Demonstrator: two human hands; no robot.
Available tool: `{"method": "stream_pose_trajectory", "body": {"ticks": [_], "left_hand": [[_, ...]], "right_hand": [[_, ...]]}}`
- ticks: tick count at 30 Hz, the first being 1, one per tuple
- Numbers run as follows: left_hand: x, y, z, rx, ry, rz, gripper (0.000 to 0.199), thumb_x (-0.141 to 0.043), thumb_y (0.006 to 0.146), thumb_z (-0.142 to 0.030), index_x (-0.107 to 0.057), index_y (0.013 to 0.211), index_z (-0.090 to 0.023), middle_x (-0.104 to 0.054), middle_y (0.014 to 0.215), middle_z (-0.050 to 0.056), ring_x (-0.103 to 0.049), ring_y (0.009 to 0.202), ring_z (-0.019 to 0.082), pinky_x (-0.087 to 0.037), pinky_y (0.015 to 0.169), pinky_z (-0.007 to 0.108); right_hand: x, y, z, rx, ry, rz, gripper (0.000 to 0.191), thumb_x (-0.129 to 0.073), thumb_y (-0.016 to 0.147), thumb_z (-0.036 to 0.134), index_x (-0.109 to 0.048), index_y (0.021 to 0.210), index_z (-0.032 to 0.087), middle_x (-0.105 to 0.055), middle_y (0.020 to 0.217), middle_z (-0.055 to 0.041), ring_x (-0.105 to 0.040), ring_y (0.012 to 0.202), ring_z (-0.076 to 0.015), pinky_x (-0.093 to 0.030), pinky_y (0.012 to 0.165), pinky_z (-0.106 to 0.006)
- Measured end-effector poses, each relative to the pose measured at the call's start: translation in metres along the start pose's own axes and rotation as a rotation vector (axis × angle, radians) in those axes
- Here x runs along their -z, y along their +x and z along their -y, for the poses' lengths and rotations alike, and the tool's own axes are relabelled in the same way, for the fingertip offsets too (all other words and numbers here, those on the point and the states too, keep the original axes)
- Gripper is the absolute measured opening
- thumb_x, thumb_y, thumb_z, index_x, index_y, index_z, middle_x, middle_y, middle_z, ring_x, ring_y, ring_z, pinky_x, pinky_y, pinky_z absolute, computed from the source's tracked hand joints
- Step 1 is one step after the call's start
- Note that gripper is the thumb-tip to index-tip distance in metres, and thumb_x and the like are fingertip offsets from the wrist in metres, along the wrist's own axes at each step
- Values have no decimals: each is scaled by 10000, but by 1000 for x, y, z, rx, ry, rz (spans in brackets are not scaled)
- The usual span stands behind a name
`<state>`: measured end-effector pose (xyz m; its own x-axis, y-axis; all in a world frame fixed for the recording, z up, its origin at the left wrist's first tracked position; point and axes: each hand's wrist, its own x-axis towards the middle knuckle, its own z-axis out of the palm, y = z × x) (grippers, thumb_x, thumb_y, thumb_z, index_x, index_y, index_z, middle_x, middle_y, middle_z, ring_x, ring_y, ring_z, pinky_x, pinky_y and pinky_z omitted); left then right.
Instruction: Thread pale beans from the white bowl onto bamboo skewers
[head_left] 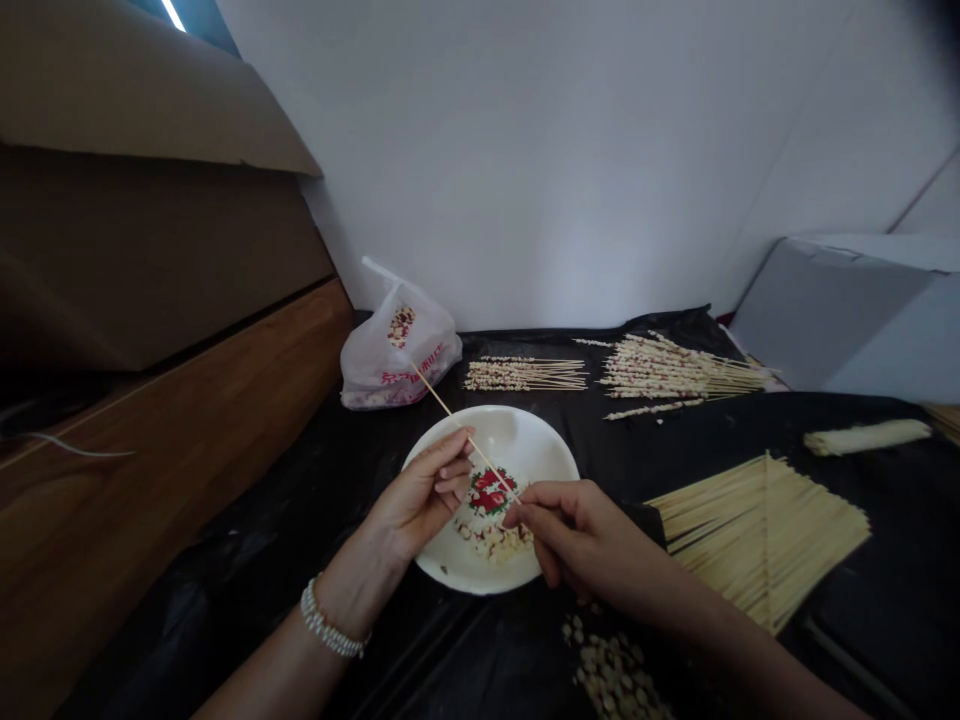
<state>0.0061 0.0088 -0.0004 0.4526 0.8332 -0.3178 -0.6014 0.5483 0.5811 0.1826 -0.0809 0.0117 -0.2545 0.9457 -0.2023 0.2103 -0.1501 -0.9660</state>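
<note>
I have a bare bamboo skewer (444,403) slanting over the white enamel-look bowl (553,440), one end towards 10 o'clock and the other towards 4. My right hand (592,535) pinches the near end between thumb and fingers. My left hand (420,490) is apart from it, fingertips at the skewer's middle; I cannot tell whether they grip or only steady it. Under my fingers, small pale pieces with reddish edges (499,543) lie at the bowl's 6 o'clock, by the printed red flowers.

From the bowl, the white plastic bag (442,345) sits at 11 o'clock, a short row of threaded skewers (499,374) at 12, and a bigger threaded pile (652,370) at 1 to 2. A fan of bare skewers (810,520) spreads at 3 to 4, and flat pale discs (611,670) lie at 5 on the black plastic sheet (480,650).

What I'd watch is the long far end: with so much of it beyond my left fingers, a loose pinch could let it swing or catch the bag. If an end is sharp, a slip could prick me; I can't make out the points. Those little pieces could split if pushed on off-centre. My right forearm passes close to the fan and the discs, so a careless elbow could scatter either.
</note>
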Motion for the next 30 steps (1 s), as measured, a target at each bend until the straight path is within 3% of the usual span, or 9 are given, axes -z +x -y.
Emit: {"method": "stream_pose_trajectory", "body": {"ticks": [5, 12, 17, 21, 23, 30], "left_hand": [[-4, -8, 23, 114, 154, 89, 139, -757, 737, -97, -696, 848, -41, -573, 708, 6, -363, 460, -31, -269, 366, 63], [-4, -8, 29, 130, 273, 143, 159, -749, 770, -147, -710, 889, -49, -508, 627, -20, -334, 472, -23, -255, 388, 68], [-6, -7, 23, 111, 221, 98, 162, -735, 787, -170, -698, 886, -48, -529, 658, -12, -357, 466, -21, -271, 378, 70], [-10, -6, 3, 10, 120, -45, 35, -648, 835, -84, -679, 826, -69, -448, 583, -56, -362, 422, -15, -319, 378, 81], [-11, -5, -3, -41, 89, -85, 71, -608, 843, -44, -667, 812, -69, -514, 643, -26, -381, 423, -19, -301, 357, 75], [-10, -5, 9, -6, 156, -29, 82, -728, 740, -56, -662, 788, -56, -556, 669, -22, -366, 422, -33, -262, 343, 60]], "right_hand": [[0, 2, -3, 59, 15, -58, 231, -455, 938, 246, -648, 834, 175, -529, 462, 65, -370, 310, -62, -239, 323, -169], [0, 3, -6, 112, 32, -69, 244, -447, 948, 263, -624, 807, 173, -533, 475, 63, -383, 319, -58, -259, 332, -165], [8, 4, -7, 72, 91, -1, 209, -471, 927, 250, -652, 866, 167, -534, 456, 76, -354, 290, -47, -215, 314, -158], [20, 6, -7, -2, 253, 126, 229, -477, 887, 238, -657, 772, 155, -523, 401, 75, -341, 270, -42, -202, 310, -161], [24, 6, -7, -17, 347, 164, 241, -480, 875, 261, -664, 767, 149, -559, 412, 58, -366, 266, -47, -197, 301, -169], [25, 6, -8, -21, 391, 191, 281, -510, 881, 347, -659, 755, 146, -564, 414, 59, -381, 266, -45, -182, 299, -172]]}}
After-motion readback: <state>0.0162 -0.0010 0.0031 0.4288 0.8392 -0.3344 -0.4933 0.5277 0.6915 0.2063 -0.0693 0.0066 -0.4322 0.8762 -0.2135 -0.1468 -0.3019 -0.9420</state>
